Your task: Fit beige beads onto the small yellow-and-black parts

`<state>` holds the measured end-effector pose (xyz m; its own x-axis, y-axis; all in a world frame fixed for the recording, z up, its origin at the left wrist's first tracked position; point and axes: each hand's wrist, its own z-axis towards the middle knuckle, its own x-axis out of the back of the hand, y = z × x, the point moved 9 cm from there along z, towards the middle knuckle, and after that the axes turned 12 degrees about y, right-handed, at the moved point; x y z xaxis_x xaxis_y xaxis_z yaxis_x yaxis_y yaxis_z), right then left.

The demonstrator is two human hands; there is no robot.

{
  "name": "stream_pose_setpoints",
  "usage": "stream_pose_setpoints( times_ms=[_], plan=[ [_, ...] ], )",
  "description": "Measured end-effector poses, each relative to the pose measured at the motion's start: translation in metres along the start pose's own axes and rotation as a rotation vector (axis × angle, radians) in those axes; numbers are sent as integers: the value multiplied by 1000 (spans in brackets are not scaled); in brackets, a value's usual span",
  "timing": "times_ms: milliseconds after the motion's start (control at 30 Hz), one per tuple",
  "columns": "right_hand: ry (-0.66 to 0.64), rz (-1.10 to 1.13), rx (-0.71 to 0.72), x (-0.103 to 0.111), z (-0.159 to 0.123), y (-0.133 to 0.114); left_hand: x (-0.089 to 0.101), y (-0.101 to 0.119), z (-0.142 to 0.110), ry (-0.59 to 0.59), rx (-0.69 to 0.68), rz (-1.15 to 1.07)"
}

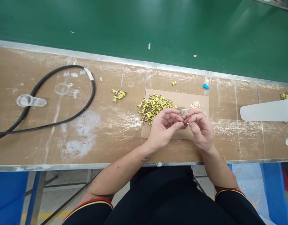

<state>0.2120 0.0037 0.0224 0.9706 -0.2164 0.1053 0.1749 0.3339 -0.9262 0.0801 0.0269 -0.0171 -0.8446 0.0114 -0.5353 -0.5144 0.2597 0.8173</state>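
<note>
"What does the person wear on the upper body?"

"A dark shirt (161,200), almost black, or maybe very dark blue; I cannot tell which. Its front looks plain."

"And how are the sleeves?"

"They are short. The left sleeve (92,213) and the right sleeve (236,204) have the same finish: a narrow red border (97,199) at the edge, and just inside it a thin yellow line (97,202)."

"Is there some marking on the arms?"

"Yes, the left forearm (125,171) has a small dark tattoo (145,159) near the wrist, too small to read. The left hand (164,128) and the right hand (202,129) are bare."
</note>
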Motion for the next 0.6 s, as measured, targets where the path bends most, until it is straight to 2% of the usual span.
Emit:
stream_pose_setpoints(
  times_ms=[267,600],
  plan=[
    [70,50,-35,6,1,4,5,1,2,44,-25,-17],
    [83,29,-53,9,2,8,9,-8,5,74,43,-8]
  ],
)
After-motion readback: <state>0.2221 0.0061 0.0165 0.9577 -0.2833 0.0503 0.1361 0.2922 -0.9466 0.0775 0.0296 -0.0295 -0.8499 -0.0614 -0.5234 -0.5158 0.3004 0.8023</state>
